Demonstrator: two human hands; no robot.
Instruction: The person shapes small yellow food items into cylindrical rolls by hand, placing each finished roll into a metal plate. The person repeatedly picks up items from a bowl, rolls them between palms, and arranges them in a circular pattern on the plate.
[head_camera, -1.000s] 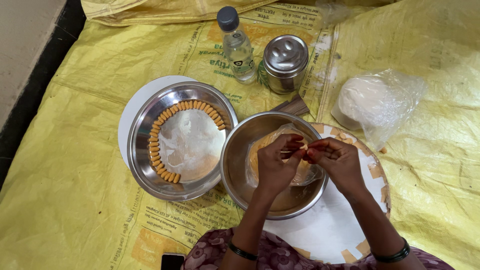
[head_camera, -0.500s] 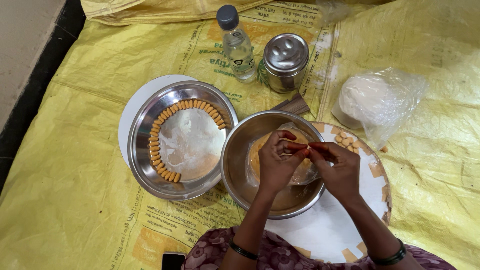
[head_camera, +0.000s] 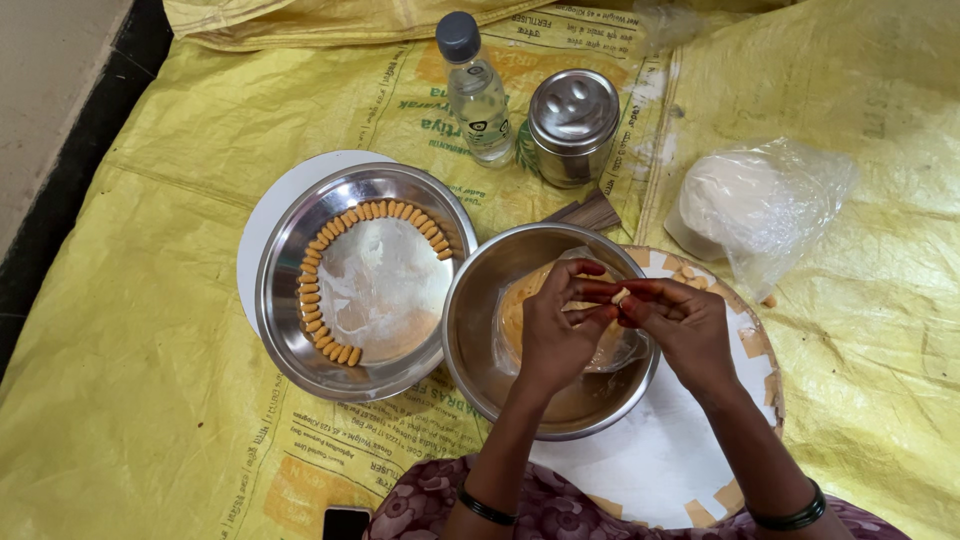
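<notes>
- One yellow sack sheet (head_camera: 130, 420) under us.
- Two steel vessels: plate (head_camera: 290, 330) ringed with orange pieces (head_camera: 318, 335), too many to count; bowl (head_camera: 480, 350).
- Our left hand (head_camera: 555, 335) and right hand (head_camera: 685, 330), fingertips narrow, pinch one dough bit (head_camera: 621, 295) above the bowl.

You've got a yellow woven sheet (head_camera: 150, 400) spread over the floor, carrying a flat steel plate (head_camera: 290, 330), a steel bowl (head_camera: 480, 370), a round board (head_camera: 750, 350), bottle (head_camera: 476, 95), lidded tin (head_camera: 572, 125), bagged dough (head_camera: 750, 205).
</notes>
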